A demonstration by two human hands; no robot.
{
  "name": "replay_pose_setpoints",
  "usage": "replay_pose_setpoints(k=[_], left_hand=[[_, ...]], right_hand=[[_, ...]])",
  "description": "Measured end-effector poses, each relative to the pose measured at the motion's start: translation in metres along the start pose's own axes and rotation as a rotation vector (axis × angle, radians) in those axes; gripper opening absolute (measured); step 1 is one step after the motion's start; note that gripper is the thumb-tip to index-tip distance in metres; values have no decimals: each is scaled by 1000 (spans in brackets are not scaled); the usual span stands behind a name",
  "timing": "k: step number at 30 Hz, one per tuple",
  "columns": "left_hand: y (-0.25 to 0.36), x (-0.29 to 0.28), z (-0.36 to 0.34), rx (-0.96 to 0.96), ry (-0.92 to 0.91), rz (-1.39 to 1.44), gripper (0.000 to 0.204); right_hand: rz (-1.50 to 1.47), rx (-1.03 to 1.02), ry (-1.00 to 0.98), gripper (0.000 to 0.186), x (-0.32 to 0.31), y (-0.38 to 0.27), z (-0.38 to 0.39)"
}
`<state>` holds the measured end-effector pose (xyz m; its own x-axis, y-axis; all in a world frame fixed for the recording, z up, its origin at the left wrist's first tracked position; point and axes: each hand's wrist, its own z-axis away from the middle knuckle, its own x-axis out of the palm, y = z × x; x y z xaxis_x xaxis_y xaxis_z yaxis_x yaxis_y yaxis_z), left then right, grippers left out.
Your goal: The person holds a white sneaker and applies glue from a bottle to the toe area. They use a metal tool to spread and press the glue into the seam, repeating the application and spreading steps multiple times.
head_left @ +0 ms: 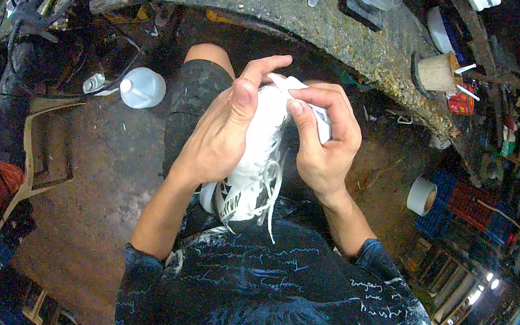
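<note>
The left hand (214, 135) curves along the left side of a white shoe (262, 139), its hidden fingers leaving the grip unclear, while the right hand (331, 131) pinches a folded white piece (323, 127) at the toe. If the left hold is loose, pressure there could probably twist the shoe, and dangling laces (270, 190) might snag. The shoe, black-marked near the ankle, points away from the dark shirt (256, 286).

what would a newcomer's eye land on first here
Probably the bright white shoe at the centre, between the left hand and the right hand, which pinches a white piece. Next, perhaps, the see-through jug at upper left.
</note>
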<state>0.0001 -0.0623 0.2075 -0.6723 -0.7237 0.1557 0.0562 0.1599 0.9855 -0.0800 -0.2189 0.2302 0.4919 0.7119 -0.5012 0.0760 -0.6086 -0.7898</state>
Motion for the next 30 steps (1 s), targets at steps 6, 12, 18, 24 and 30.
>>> replay_pose_setpoints(k=[6, 12, 18, 24, 30], left_hand=[[-5, 2, 0, -21, 20, 80, 102], [-7, 5, -1, -68, 15, 184, 107], [-12, -1, -3, -87, -20, 291, 111], [-17, -3, -2, -123, -9, 399, 117], [-23, -18, -4, -136, 14, 422, 119]], right_hand=[[96, -153, -19, 18, 1, -7, -5], [199, -318, -97, 21, 4, -13, -5], [321, -378, -194, 22, 10, -19, 1], [297, -370, -353, 27, 11, -35, 6], [125, 64, -74, 8, -48, -14, -20]])
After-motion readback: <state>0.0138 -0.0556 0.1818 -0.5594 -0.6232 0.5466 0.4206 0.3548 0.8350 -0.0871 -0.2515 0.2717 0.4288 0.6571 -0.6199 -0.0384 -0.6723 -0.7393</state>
